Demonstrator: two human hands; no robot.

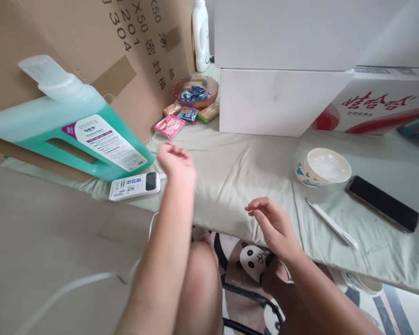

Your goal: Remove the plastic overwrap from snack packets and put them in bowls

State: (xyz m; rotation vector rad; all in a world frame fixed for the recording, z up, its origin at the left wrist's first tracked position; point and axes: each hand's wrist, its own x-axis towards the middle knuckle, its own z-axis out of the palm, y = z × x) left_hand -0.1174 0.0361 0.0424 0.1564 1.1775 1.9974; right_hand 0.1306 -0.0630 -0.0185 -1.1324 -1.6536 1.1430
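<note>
My left hand (pixel 176 160) is over the cloth-covered surface, just in front of a pink snack packet (pixel 169 126). Its fingers are loosely bent, slightly blurred, and no object shows in them; the thumb is hidden. A white power bank (pixel 134 186) with a dark display and a cable lies left of that wrist. My right hand (pixel 270 223) hovers at the front edge of the cloth, thumb and fingers apart, holding nothing. To its right lie a white utility knife (pixel 331 223), a paper bowl (pixel 323 167) with clear plastic inside, and a black phone (pixel 382 203).
A large jug of green liquid (pixel 106 139) leans at the left before a cardboard carton (pixel 73 42). Behind are a pink glass bowl of snacks (pixel 213 88), a white bottle (pixel 201 35), white boxes (pixel 258 102) and a red-printed carton (pixel 370 104).
</note>
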